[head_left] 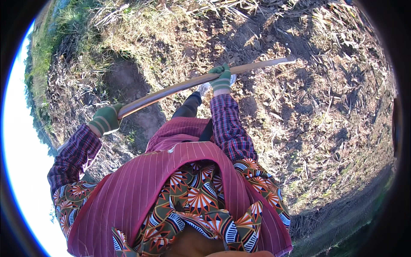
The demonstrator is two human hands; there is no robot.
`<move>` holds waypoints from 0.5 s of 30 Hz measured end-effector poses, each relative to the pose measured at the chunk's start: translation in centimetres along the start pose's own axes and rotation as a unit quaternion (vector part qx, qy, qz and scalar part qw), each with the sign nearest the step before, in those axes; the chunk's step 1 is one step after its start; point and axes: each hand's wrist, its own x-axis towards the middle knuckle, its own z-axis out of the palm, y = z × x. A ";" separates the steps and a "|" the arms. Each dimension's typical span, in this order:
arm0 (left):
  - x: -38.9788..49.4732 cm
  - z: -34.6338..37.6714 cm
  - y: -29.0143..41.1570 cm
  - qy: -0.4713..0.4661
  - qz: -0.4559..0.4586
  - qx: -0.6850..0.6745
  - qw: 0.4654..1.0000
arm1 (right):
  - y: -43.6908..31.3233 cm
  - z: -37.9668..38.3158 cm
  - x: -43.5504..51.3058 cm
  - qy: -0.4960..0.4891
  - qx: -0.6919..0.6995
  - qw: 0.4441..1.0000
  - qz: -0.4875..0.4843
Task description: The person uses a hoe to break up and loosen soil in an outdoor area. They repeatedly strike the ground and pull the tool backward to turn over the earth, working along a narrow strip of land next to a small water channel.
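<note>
A long wooden tool handle [173,88] runs slantwise across in front of me, its right end higher in the picture. My left hand [105,120], in a green glove with pale stripes, is closed around its near left end. Farther along the shaft, my right hand [221,77] grips it in a matching glove. The handle's pale far tip [287,60] is over the dry ground to the right. No tool head can be made out. Below my right hand, a pale shoe [203,89] is partly hidden by the glove and shaft.
Dry leaves and stalks [308,119] litter the soil on the right. Left of my feet lies a dark, bare earth patch [128,83] that looks sunken. Green grass [72,29] grows at upper left. My maroon striped apron [128,189] covers the foreground.
</note>
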 end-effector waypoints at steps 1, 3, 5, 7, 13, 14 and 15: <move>-0.1 2.6 -0.6 0.005 -0.003 -0.002 1.000 | -1.2 -0.9 0.9 0.018 -0.012 1.000 -0.005; -0.2 6.8 -1.6 0.002 -0.020 -0.012 1.000 | 0.2 -2.3 1.3 0.135 -0.020 0.991 -0.011; -0.9 12.0 -3.4 0.027 -0.003 -0.059 0.998 | 2.6 -4.6 2.1 0.170 -0.161 0.970 -0.061; -2.3 18.3 -6.0 0.005 -0.007 -0.111 0.994 | 5.6 -4.0 0.2 0.238 -0.248 0.939 -0.008; 2.1 22.1 -7.6 0.087 -0.049 -0.114 0.988 | 4.8 1.7 -3.7 0.096 -0.255 0.958 -0.088; 4.3 19.8 -6.0 0.096 -0.040 -0.087 0.991 | 2.6 3.1 -4.0 0.094 -0.229 0.962 -0.116; 5.9 18.4 -3.9 0.105 -0.029 -0.083 0.991 | 0.3 4.5 -4.4 0.090 -0.209 0.964 -0.137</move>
